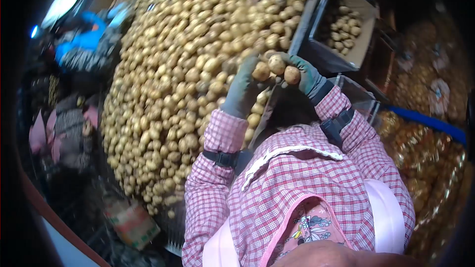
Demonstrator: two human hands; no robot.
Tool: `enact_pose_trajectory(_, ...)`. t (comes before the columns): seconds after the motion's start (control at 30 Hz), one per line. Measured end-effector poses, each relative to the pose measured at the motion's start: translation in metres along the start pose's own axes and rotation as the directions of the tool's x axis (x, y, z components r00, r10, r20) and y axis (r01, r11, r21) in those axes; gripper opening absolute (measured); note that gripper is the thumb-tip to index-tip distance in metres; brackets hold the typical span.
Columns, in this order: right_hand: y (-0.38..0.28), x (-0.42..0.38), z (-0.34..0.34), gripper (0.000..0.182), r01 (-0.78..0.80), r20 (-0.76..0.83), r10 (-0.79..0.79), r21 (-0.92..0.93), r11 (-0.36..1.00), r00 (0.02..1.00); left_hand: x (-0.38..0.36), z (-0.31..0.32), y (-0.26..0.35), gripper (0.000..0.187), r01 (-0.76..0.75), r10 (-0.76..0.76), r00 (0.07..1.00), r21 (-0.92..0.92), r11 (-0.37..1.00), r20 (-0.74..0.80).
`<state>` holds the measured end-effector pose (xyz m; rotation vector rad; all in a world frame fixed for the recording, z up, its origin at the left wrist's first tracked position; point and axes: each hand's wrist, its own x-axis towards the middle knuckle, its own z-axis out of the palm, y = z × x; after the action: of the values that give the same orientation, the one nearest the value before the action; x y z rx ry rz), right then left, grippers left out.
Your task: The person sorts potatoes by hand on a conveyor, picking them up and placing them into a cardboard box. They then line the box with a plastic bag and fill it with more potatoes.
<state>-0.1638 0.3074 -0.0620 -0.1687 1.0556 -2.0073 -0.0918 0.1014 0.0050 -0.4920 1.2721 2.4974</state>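
My left hand (241,89), in a grey-green work glove, is closed around a potato (261,71) at the near right edge of the heap. Close beside it, my right hand (308,75), gloved the same way, grips two more potatoes, a pale one (276,64) and a browner one (292,74). The two hands nearly meet, and their undersides are hidden. Beneath and beyond them spreads a big pile of loose potatoes (198,69).
A lined box (365,34) with potatoes inside stands right of my right hand, with a metal edge (304,24) alongside the pile. Filled mesh bags (420,163) lie at the right, near a blue bar (425,123). At the left are people in blue (86,39) and pink (52,128).
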Motion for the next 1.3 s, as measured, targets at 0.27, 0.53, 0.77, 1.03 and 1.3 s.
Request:
enact_pose_trajectory(0.27, -0.112, -0.032, -0.179, 0.043, 0.230, -0.594, -0.118, 0.117, 0.966, 0.796, 0.106, 0.118, -0.021, 0.056, 0.125, -0.148, 0.970, 0.129, 0.984, 0.194)
enact_pose_trajectory(0.53, -0.082, 0.051, -0.127, 0.047, 0.071, -0.522, -0.205, -0.265, 0.962, 0.828, -0.045, -0.045, -0.028, 0.039, 0.161, -0.127, 0.978, 0.217, 0.963, -0.163)
enact_pose_trajectory(0.77, 0.007, 0.114, 0.107, 0.038, -0.056, 0.045, 0.101, -0.579, 0.813, 0.994, -0.230, -0.122, -0.011, 0.025, 0.160, 0.276, 0.599, 0.450, 0.878, -0.752)
enact_pose_trajectory(1.03, 0.088, 0.103, 0.205, 0.037, -0.275, 0.276, 0.443, -0.484, 0.831, 0.853, -0.220, -0.174, -0.036, 0.045, 0.581, 0.726, 0.447, 0.787, 0.207, -0.522)
enact_pose_trajectory(1.3, 0.120, 0.068, 0.215, 0.033, -0.282, 0.351, 0.513, -0.534, 0.797, 0.784, -0.250, -0.196, -0.047, 0.027, -0.409, 0.252, 0.586, -0.012, 0.913, -0.770)
